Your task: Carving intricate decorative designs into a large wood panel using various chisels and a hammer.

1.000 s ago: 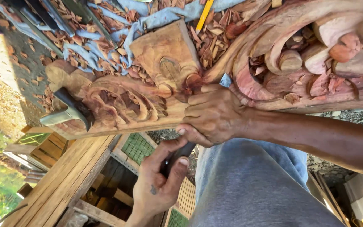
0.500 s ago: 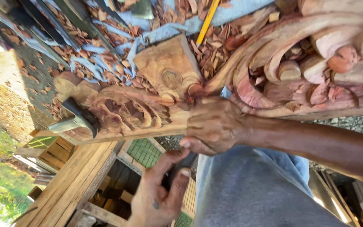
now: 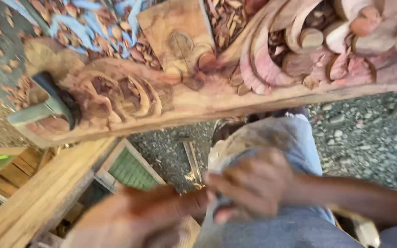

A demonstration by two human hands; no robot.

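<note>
Both hands meet low in the frame, blurred: the right hand [image 3: 253, 186] at lower centre has its fingers curled round something small and dark that I cannot make out, and the left hand [image 3: 134, 218] at lower left touches it, its fingers too smeared to tell wide from narrow. Above them, well apart, the carved wooden beam [image 3: 198, 98] runs across the upper half, with a hammer [image 3: 47, 108] lying on its left end and wood chips [image 3: 102, 32] scattered behind.
</note>
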